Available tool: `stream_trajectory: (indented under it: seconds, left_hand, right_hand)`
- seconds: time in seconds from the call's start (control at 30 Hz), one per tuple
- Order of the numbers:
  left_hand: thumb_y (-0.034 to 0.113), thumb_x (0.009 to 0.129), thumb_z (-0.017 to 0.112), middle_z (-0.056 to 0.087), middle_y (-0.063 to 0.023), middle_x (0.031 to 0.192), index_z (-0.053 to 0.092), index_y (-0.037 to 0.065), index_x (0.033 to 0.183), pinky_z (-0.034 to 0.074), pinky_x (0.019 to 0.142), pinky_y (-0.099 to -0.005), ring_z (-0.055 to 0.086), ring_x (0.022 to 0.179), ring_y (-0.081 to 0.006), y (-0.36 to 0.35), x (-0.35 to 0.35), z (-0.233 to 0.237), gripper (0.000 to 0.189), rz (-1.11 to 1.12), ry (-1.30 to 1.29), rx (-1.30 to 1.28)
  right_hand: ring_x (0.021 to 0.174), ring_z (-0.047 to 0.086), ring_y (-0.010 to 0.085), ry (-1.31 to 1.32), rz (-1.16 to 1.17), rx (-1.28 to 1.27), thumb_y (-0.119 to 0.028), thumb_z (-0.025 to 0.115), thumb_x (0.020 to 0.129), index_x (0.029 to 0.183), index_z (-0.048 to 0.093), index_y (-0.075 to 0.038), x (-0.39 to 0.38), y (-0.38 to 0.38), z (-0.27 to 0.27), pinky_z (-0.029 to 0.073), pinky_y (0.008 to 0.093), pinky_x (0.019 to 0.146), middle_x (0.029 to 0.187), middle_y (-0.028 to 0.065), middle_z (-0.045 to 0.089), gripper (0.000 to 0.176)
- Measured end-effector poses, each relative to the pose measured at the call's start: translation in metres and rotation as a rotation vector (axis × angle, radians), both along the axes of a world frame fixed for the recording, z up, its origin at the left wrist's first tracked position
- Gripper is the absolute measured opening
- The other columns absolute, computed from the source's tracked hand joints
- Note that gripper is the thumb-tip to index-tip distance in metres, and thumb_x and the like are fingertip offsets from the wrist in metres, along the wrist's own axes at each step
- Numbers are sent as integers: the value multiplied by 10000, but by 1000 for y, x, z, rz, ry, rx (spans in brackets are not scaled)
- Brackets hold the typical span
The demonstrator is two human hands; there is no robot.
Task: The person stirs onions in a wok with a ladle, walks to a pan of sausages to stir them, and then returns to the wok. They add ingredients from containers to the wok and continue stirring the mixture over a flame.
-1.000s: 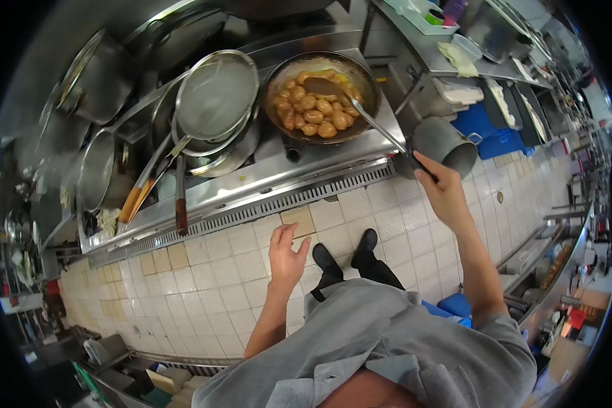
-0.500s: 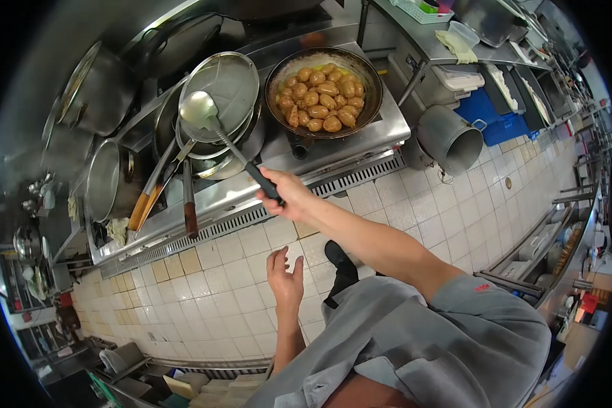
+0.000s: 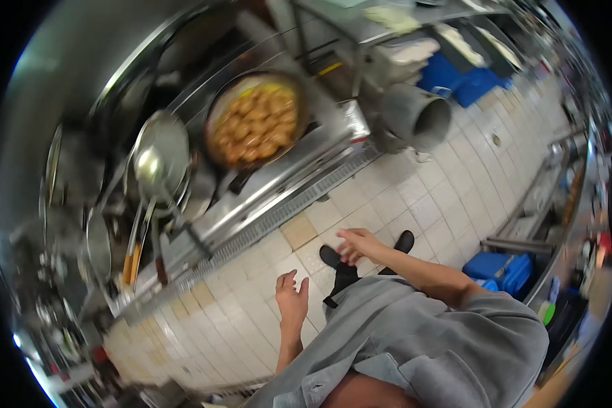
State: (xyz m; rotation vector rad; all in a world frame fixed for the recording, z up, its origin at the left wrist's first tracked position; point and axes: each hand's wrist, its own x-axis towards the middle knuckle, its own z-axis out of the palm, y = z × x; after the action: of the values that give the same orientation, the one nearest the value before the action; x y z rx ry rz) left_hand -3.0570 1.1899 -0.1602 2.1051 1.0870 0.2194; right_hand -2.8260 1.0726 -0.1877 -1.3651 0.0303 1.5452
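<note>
My right hand (image 3: 360, 245) hangs over the tiled floor in front of my shoes, fingers apart, holding nothing. Lower and to the left, my left hand (image 3: 292, 295) is raised with its fingers spread, also without anything in it. The ladle (image 3: 149, 166) rests on the round strainer (image 3: 164, 139), its dark handle pointing toward the stove's front edge. A wide pan (image 3: 214, 112) on the stove holds many brown, glossy, roundish pieces of food in yellowish liquid. Motion blurs the pan and strainer.
The steel stove edge (image 3: 279, 182) runs diagonally ahead of me. At upper right a metal pot (image 3: 415, 117) lies tilted near blue containers (image 3: 459, 78). Another blue container (image 3: 500, 272) stands at the right. Pots fill the left side.
My right hand has let go of the ladle and moved down and right, away from the stove. The view has turned, so the pan and strainer appear farther left. My left hand stays raised.
</note>
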Motion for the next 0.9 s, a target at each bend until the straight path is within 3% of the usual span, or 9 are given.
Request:
stream_trajectory:
  seconds: [0.07,0.13,0.27,0.43,0.5,0.7,0.8,0.9]
  left_hand:
    - [111,801,713,588,-156,1051,628,4,1095,520,687,-365,599,837,-273,-15,38,-1,324,-111,-21,10]
    - [121,806,708,589,-153,1032,627,5,1096,514,709,-368,597,844,-279,-37,85,-3,323,-268,-21,13]
    - [129,806,704,595,-144,1015,625,4,1099,496,744,-376,596,837,-275,-109,194,-2,328,-543,18,113]
    - [144,795,704,616,-153,974,637,11,1087,489,742,-381,614,805,-277,-219,333,-1,327,-840,-79,71]
    - [162,791,709,634,-166,956,649,14,1071,492,737,-381,624,795,-287,-249,372,-29,322,-913,-94,33]
    - [199,811,676,680,-180,883,690,25,989,505,691,-395,644,783,-309,-234,393,-178,250,-993,605,120]
    - [201,816,661,681,-172,870,690,23,965,507,678,-390,644,763,-291,-268,422,-208,233,-1040,787,70]
    - [202,822,646,682,-164,857,690,22,940,509,666,-385,644,744,-274,-312,490,-227,220,-1063,812,23]
  right_hand:
    - [705,657,241,-77,-134,-89,-519,554,913,1332,429,47,30,-78,-12,549,347,562,1020,199,625,715]
    - [706,661,237,-135,-343,-153,-440,556,937,1287,467,36,53,-159,-8,554,345,526,993,170,642,598]
    - [702,659,200,-204,-706,-171,-405,540,949,1278,494,27,85,-313,-7,549,301,521,981,149,642,544]
    - [703,664,191,-346,-925,-154,-348,561,948,1247,542,15,126,-443,1,545,291,514,965,138,647,471]
    - [713,663,179,-398,-1013,-148,-300,568,950,1252,544,21,149,-477,6,544,282,511,973,138,655,442]
    - [665,633,131,-550,-1103,-57,-328,586,933,1225,566,31,274,-569,32,508,246,501,919,101,659,464]
    - [651,629,125,-622,-1138,-126,-317,584,935,1220,571,30,347,-626,34,509,252,500,891,88,663,449]
    - [660,660,150,-644,-1160,-341,-318,617,904,1191,598,15,402,-693,-2,523,281,532,860,114,671,440]
